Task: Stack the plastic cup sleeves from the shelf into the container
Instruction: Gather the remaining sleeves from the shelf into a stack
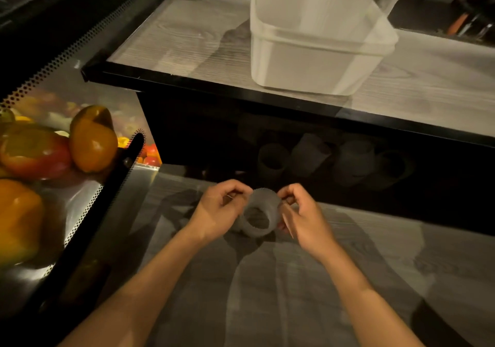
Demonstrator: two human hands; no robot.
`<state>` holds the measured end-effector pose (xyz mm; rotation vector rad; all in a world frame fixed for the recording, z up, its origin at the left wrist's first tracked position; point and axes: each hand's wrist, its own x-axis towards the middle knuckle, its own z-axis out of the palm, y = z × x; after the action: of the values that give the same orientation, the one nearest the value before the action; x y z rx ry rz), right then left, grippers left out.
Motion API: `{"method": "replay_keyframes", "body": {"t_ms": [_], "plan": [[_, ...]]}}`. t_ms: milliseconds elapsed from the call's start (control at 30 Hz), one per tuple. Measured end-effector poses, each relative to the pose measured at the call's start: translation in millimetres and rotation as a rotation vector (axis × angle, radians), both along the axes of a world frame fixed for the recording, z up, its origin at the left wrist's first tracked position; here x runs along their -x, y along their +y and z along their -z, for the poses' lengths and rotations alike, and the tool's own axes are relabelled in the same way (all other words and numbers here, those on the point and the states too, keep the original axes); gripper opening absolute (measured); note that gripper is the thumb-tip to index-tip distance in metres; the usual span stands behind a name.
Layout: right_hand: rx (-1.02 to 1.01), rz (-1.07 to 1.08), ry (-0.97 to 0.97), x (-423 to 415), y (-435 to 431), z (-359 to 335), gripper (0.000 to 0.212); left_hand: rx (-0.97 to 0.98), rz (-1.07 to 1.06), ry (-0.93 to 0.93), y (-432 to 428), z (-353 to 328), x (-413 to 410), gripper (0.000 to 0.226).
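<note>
Both hands meet at one grey cup sleeve, held just above the lower wood-pattern surface. The left hand pinches the left side of the sleeve with curled fingers, and the right hand pinches the right side in the same way. The sleeve's open end faces the person, so its long axis runs from near to far.

Beyond the sleeve, in the dark shelf, lie more sleeves. I count four dim shapes, but the shadow makes this uncertain.

Farther and higher than the sleeve stands one pale container on the upper counter. It lies beyond and a little to the right of the sleeve, so the right hand seems to be the nearer one for the lift. To the far left of the sleeve are several peppers.
</note>
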<state>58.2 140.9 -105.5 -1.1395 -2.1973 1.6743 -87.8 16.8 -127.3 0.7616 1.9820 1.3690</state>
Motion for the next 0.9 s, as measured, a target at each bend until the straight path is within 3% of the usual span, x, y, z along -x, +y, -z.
{"method": "replay_keyframes", "body": {"t_ms": [167, 333, 433, 667, 767, 900], "plan": [[-0.190, -0.105, -0.166, -2.2, 3.7, 14.4, 0.015, 0.131, -0.008, 0.039, 1.0, 9.2, -1.4, 0.018], [-0.007, 0.107, -0.095, 7.0, 17.8, 11.2, 0.005, 0.145, -0.131, -0.039, 22.1, -0.2, 6.0, 0.021], [0.062, 0.260, -0.124, 20.9, 33.2, 16.3, 0.010, 0.204, -0.215, -0.151, 41.4, -6.1, 9.7, 0.019], [0.291, 0.219, -0.191, 44.0, 47.8, 18.1, 0.024, 0.180, -0.213, -0.430, 70.3, -14.2, 11.5, 0.039], [0.287, 0.304, -0.113, 45.7, 49.2, 19.9, 0.025, 0.152, -0.247, -0.399, 70.3, -14.5, 8.2, 0.017], [0.196, 0.390, 0.040, 38.2, 33.5, 2.5, 0.017, 0.028, -0.304, -0.284, 57.5, -22.0, 4.7, 0.017]]}}
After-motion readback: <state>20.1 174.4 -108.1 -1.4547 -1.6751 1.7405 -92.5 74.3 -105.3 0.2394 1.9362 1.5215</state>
